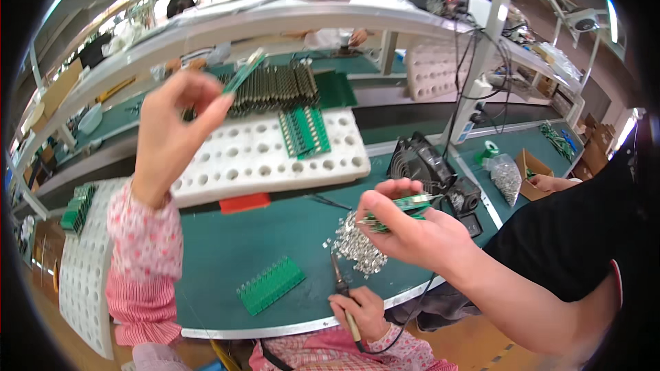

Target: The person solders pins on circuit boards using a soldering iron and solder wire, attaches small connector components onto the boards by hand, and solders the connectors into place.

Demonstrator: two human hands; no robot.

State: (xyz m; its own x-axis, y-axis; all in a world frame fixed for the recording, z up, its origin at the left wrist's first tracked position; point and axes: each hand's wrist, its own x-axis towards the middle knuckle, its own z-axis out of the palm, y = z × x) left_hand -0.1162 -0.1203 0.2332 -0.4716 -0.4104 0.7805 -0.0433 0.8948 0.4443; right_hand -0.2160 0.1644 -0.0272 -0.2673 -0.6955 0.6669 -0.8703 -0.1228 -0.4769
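Note:
My left hand (175,130) is raised on the left, thumb and fingers pinched on one end of a narrow green circuit board strip (246,72). Slightly blurred, the strip points up and to the right. Low at the table's near edge, my right hand (364,312) is closed round the handle of a soldering iron (339,276), its tip pointing up beside a heap of small silvery metal parts (361,247). A green board panel (271,285) lies flat on the table, left of the iron.
From the right, a co-worker's hand (426,233) reaches over the table with several small green boards. Behind, a white foam tray (275,158) bears a dense row of boards (275,86). A black fan (419,165) stands right of it, near a cardboard box (533,172).

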